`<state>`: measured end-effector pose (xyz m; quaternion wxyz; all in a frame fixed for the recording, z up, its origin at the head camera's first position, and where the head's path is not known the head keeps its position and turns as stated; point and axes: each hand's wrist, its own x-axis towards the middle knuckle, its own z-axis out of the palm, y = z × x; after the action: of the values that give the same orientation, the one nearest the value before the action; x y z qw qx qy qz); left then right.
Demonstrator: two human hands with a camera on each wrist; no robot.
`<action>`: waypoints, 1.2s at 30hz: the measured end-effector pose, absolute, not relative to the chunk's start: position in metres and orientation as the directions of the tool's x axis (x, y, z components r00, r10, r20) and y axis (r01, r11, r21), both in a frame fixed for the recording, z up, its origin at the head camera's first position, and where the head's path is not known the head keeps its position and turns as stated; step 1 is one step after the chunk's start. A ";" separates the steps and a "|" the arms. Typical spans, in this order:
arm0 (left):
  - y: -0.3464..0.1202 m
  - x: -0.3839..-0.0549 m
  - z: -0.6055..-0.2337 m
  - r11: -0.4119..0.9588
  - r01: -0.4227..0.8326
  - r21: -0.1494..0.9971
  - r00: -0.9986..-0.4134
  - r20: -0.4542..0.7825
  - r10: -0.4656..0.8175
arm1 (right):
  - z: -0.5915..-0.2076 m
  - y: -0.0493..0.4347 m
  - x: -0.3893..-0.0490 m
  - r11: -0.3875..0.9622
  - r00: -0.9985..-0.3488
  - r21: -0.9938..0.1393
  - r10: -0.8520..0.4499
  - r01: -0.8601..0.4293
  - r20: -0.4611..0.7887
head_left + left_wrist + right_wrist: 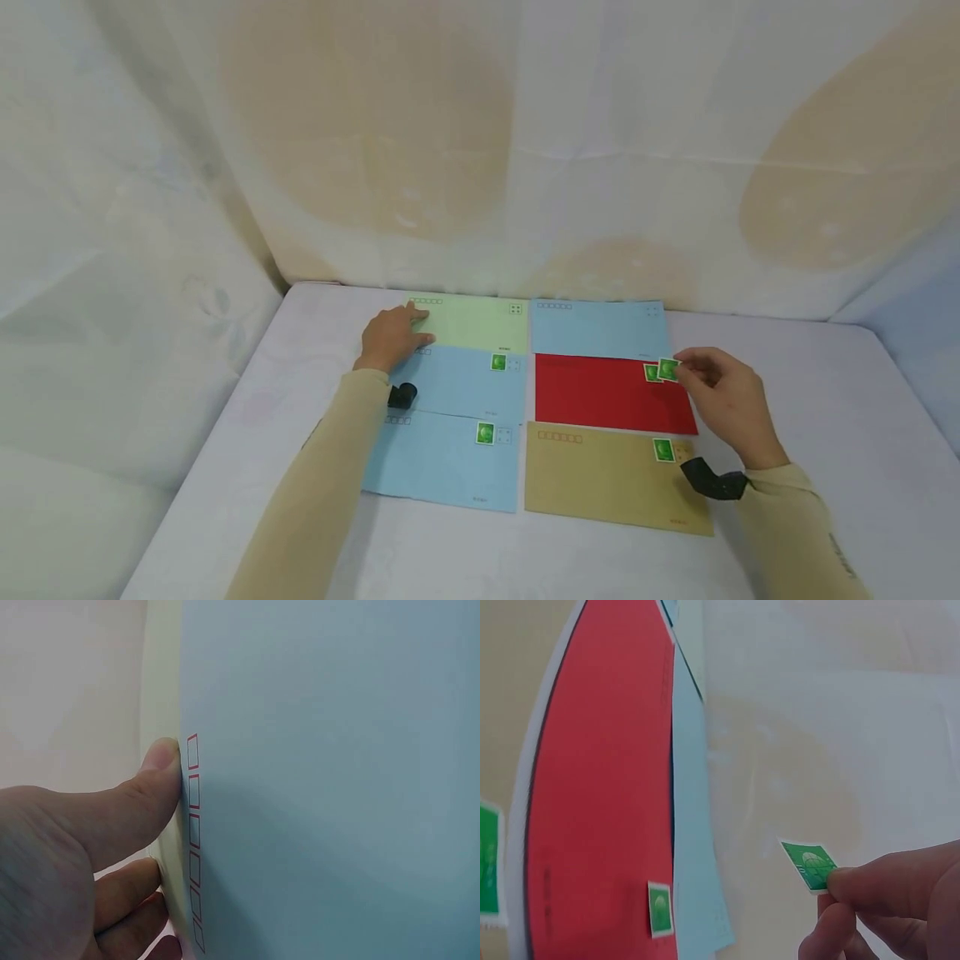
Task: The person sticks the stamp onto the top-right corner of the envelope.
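Note:
My right hand (723, 397) pinches a green stamp (668, 370) with a white border between thumb and fingertips. In the right wrist view the stamp (808, 866) shows a pale round design and is held clear of the envelopes. In the head view it overlaps another green stamp (651, 372) on the red envelope (600, 392). My left hand (392, 335) rests on the left end of the pale green envelope (472, 321), thumb and finger stretched out. Its thumb touches near the upper edge of the blue envelope (330, 750) in the left wrist view.
Below the green envelope lie two blue envelopes, the middle (465, 383) and lower (442, 458), each with a green stamp. A brown envelope (600, 475) with a stamp lies at front right, a blue one (600, 327) at back right. A curtain (570, 150) hangs behind the table (847, 392).

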<state>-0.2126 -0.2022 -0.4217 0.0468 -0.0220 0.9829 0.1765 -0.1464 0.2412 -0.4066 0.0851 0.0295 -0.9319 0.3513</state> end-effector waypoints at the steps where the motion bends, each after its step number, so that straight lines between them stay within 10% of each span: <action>1: -0.202 -0.213 -0.422 0.936 -0.059 0.346 -0.995 -0.102 -0.025 | -0.407 0.239 -0.147 0.747 -0.982 -0.652 -0.004 -0.129 0.190; 36: -0.206 -0.214 -0.425 0.939 -0.061 0.338 -0.995 -0.098 -0.029 | -0.418 0.166 -0.188 0.599 -0.970 -0.766 -0.096 -0.234 0.221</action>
<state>-0.2142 -0.2057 -0.4251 0.0460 -0.0230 0.9836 0.1726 -0.1883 0.1661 -0.4184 0.0786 0.0927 -0.8907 0.4380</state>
